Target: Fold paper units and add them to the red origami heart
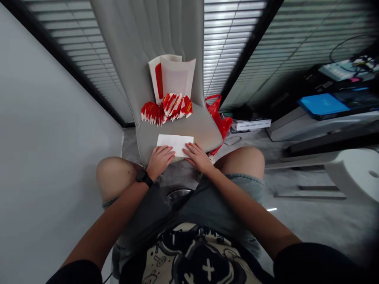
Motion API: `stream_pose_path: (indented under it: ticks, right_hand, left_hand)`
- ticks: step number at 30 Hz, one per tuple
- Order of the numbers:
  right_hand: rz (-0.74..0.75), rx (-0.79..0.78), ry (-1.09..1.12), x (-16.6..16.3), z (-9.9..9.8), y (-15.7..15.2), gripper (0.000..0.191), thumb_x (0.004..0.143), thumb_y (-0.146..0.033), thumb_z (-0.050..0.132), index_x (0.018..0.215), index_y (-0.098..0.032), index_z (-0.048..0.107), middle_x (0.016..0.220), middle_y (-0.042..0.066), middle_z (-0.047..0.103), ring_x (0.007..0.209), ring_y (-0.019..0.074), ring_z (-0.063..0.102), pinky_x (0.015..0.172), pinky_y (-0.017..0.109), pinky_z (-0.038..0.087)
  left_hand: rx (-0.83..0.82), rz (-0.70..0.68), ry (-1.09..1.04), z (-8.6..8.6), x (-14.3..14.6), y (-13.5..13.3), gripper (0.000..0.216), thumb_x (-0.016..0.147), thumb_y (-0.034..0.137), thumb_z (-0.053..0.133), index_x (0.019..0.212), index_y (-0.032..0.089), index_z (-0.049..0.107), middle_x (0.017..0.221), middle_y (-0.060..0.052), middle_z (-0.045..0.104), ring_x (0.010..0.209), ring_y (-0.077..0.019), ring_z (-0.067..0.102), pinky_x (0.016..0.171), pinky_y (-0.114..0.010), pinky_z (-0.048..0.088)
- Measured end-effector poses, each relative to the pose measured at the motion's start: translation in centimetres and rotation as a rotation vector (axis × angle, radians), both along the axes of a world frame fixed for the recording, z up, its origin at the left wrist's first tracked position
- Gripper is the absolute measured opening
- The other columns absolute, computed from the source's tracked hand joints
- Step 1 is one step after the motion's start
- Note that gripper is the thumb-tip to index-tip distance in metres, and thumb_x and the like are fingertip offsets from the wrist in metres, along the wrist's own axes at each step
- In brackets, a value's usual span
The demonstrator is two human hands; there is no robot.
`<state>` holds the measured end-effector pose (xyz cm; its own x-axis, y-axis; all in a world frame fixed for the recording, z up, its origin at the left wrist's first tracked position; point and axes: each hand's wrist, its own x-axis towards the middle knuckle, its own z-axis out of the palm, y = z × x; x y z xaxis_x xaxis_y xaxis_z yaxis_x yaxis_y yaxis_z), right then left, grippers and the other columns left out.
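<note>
A white rectangular piece of paper (177, 142) lies near the front edge of the grey chair seat (204, 122). My left hand (161, 159) rests on its left front corner, fingers flat and a little apart. On the right front part lies my right hand (199, 157), its fingers also spread over the paper. Farther back on the seat is a row of folded red-and-white paper pieces (152, 113), with more of them (177, 105) stacked to the right. Behind these, larger white sheets with a red patch (177, 77) lean against the backrest.
A red plastic bag (220, 120) sits on the floor right of the chair, beside a white box (251, 124). Farther right are a blue object (324, 104) and a white stool (358, 169). A wall (53, 138) runs along my left, and window blinds (232, 35) stand behind.
</note>
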<state>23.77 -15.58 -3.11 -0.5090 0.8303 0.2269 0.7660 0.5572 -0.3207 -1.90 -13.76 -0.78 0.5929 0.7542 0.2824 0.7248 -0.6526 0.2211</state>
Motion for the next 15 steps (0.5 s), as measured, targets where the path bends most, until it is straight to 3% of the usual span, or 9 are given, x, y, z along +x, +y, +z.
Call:
stream_pose_path:
  ticks: [6,10,15]
  right_hand:
    - [0.019,-0.003,0.111,0.58,0.16,-0.69,0.041,0.101,-0.023,0.051,0.141,-0.021,0.059,0.149,0.014,0.054,0.143,0.0260,0.046,0.122,0.054,0.034]
    - [-0.019,-0.019,0.093,0.65,0.19,-0.34,0.035,0.098,-0.026,0.060,0.132,-0.024,0.066,0.142,0.012,0.061,0.136,0.0266,0.053,0.121,0.056,0.034]
    - [-0.012,0.004,0.135,0.96,-0.11,0.04,0.026,0.101,-0.028,0.055,0.119,-0.022,0.073,0.136,0.012,0.065,0.133,0.0259,0.055,0.120,0.053,0.035]
  left_hand:
    - [-0.075,-0.168,-0.002,0.57,0.12,0.17,0.037,0.095,0.039,0.063,0.128,0.025,0.065,0.142,-0.008,0.061,0.133,-0.0266,0.051,0.111,-0.046,0.040]
    - [-0.084,-0.121,-0.016,0.15,0.43,-0.16,0.031,0.095,0.035,0.063,0.125,0.026,0.068,0.136,-0.006,0.065,0.127,-0.0271,0.056,0.107,-0.047,0.043]
    - [-0.048,-0.100,-0.056,-0.07,0.47,-0.73,0.024,0.101,0.028,0.052,0.114,0.026,0.072,0.124,-0.004,0.072,0.120,-0.0239,0.061,0.103,-0.045,0.045]
